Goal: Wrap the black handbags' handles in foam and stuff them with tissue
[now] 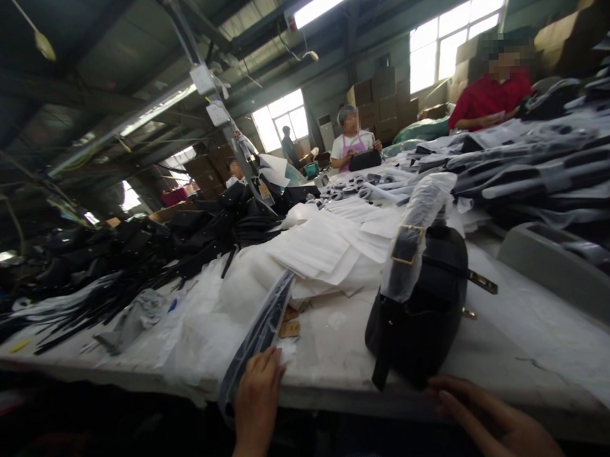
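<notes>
A black handbag [425, 317] stands on the table near its front edge, slightly tilted. Clear plastic covers its upright handle [418, 214], which carries a gold-coloured buckle; a gold clasp sticks out on the right side. My right hand [491, 415] is at the bag's lower corner, fingertips touching or almost touching it, thumb a little apart from the forefinger. A dark strap in clear plastic [268, 316] lies slantwise to the left of the bag. My left hand [258, 390] is closed over the strap's near end. Small brown tags [289, 329] lie beside the strap.
White foam sheets [318, 245] are piled behind the strap. Black straps [111, 288] and black bags [185, 233] heap up on the left. A grey bin [551, 266] and wrapped parts [543, 160] fill the right. Co-workers [355, 143] sit across the table.
</notes>
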### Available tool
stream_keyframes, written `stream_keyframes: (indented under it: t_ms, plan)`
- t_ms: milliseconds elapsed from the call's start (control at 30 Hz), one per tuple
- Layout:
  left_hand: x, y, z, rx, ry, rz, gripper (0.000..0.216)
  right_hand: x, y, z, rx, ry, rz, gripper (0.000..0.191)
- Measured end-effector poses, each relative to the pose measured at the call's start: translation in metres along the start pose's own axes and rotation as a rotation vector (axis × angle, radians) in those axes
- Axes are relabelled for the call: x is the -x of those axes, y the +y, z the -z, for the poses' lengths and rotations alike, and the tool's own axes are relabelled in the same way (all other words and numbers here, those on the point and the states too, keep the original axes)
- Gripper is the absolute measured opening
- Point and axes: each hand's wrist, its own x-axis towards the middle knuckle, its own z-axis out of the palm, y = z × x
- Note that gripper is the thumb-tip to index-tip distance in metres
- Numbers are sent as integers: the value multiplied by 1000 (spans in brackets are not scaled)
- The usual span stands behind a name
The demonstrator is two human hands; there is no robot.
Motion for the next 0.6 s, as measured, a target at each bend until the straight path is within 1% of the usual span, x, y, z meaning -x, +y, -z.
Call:
stream_keyframes:
  t_ms: [100,200,367,500,600]
  plan:
    - [1,-3,0,-7,0,-9,31,1,-3,-1,-39,-13,0,45]
    - [0,-2,2,-2,31,31,35,3,-5,-4,-64,-9,0,42]
    - [-2,1,7,70,71,128,46,5,-5,-10,-120,-43,19,40]
    - [-6,-1,14,176,122,240,46,6,-3,-15,-147,-70,53,38]
    - [-10,-2,21,263,175,312,44,7,-5,-21,-171,-114,98,36]
